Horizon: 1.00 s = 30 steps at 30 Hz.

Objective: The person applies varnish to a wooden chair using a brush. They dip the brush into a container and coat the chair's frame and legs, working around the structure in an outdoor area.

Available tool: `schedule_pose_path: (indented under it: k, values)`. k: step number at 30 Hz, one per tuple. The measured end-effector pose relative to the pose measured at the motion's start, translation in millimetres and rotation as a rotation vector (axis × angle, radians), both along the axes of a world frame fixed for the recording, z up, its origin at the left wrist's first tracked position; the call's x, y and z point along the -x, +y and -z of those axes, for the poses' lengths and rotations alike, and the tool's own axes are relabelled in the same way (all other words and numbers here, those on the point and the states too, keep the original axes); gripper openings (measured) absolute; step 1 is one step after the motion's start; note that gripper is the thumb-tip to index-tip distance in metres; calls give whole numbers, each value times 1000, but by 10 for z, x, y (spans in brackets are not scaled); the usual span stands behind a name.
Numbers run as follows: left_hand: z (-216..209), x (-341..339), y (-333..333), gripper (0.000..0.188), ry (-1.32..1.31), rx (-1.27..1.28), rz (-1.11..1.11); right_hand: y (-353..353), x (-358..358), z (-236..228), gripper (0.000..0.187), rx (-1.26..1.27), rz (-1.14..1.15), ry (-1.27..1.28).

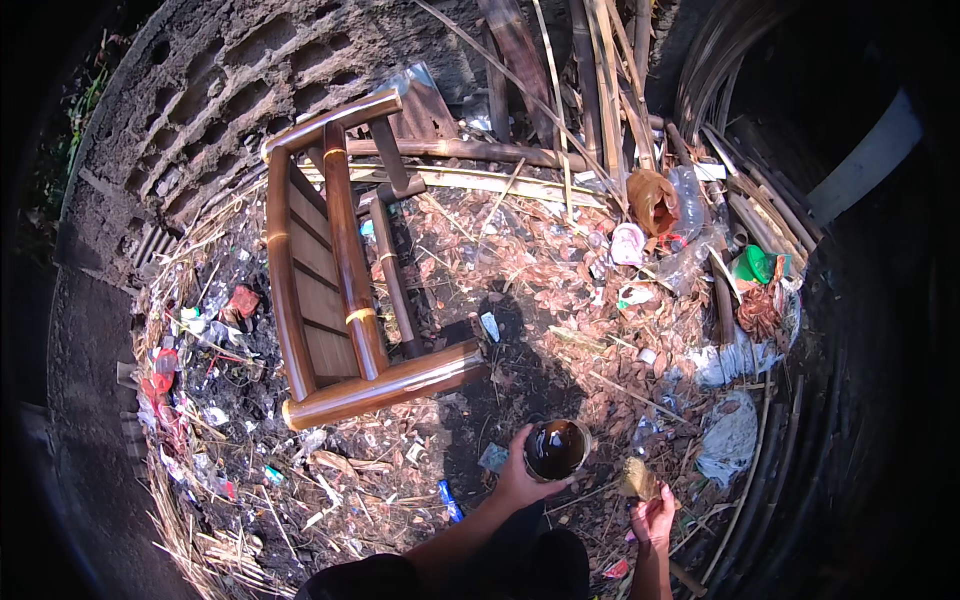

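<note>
My left hand (pixel 523 478) is closed round a container (pixel 556 449) holding a dark brown, glossy liquid. To its right, my right hand (pixel 653 515) pinches a small yellowish-brown piece (pixel 637 479); whether it is a sponge or a brush I cannot make out. Ahead and to the left, apart from both hands, a bamboo chair (pixel 345 260) lies tipped over on the ground. Its thick poles and slatted panel are brown, and the poles shine in the sun. Lighter yellowish bands show at some of the joints.
Dry leaves and scattered litter cover the ground (pixel 560 300). A rough, pitted wall (pixel 230 90) rises at the far left. Bamboo poles (pixel 600 90) lean at the back. On the right lie a green plastic cup (pixel 752 264), a white sack (pixel 728 437) and more sticks.
</note>
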State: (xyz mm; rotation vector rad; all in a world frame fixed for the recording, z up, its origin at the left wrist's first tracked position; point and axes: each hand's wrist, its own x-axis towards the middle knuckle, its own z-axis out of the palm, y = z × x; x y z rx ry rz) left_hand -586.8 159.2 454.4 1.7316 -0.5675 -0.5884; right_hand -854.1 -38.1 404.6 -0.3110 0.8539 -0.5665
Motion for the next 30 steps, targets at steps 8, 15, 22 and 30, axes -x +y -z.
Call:
schedule_pose_path:
  k: [8, 15, 22, 30]
  values:
    - [19, -857, -667, 126, 33, 37, -144, -1080, -1887, -459, 45, -95, -208, -88]
    - [216, -1507, -1177, 124, 203, 216, -418, -2059, -3551, -356, 52, -37, -491, -90]
    - [599, -2033, -1696, 130, 152, 130, -741, -2549, -5569, 243, 44, -259, -989, -225]
    - [999, -2650, -2282, 130, 79, -73, -1097, -2869, -7046, 853, 43, -430, -1363, -321]
